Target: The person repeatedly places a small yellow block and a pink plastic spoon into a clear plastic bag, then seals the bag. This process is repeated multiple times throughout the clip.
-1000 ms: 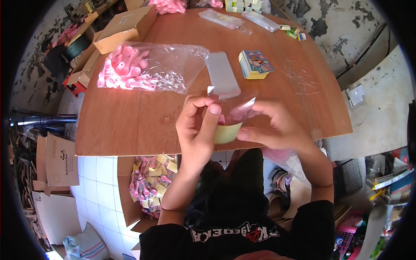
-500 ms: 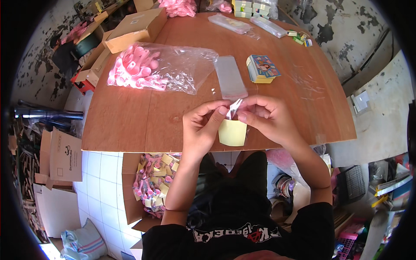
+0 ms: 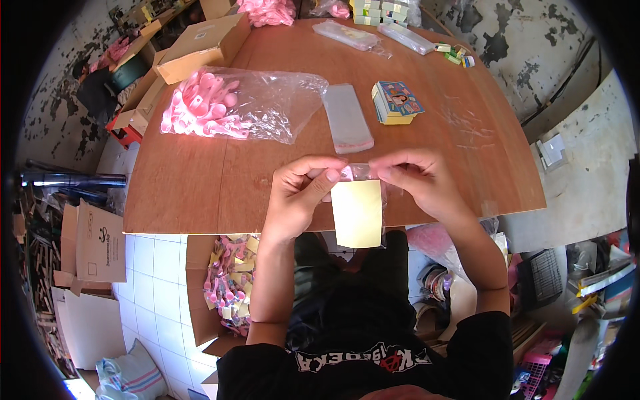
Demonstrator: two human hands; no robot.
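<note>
Over the table's near edge hangs a small clear plastic bag (image 3: 362, 171) with a pale yellow card (image 3: 358, 213) in it. My left hand (image 3: 300, 190) pinches the bag's top left corner between thumb and fingers. On the opposite corner my right hand (image 3: 420, 179) has a like pinch, so the top edge is stretched between them. A pinkish-white glint shows by the left fingertips; I cannot make out what it is. Just beyond my hands lies a stack of flat clear bags (image 3: 348, 120). A stack of printed cards (image 3: 398, 103) stands to its right.
A large clear bag of pink plastic spoons (image 3: 207, 107) lies left on the wooden table (image 3: 267, 170). Behind it sits a cardboard box (image 3: 203, 47). An open carton of packed pink pieces (image 3: 230, 287) stands below, left of my legs. Far off at left, a person (image 3: 100, 93) is partly visible.
My hands have moved slightly apart, pulling the bag's crumpled top out flat. The yellow card now hangs lower and shows more of its length.
</note>
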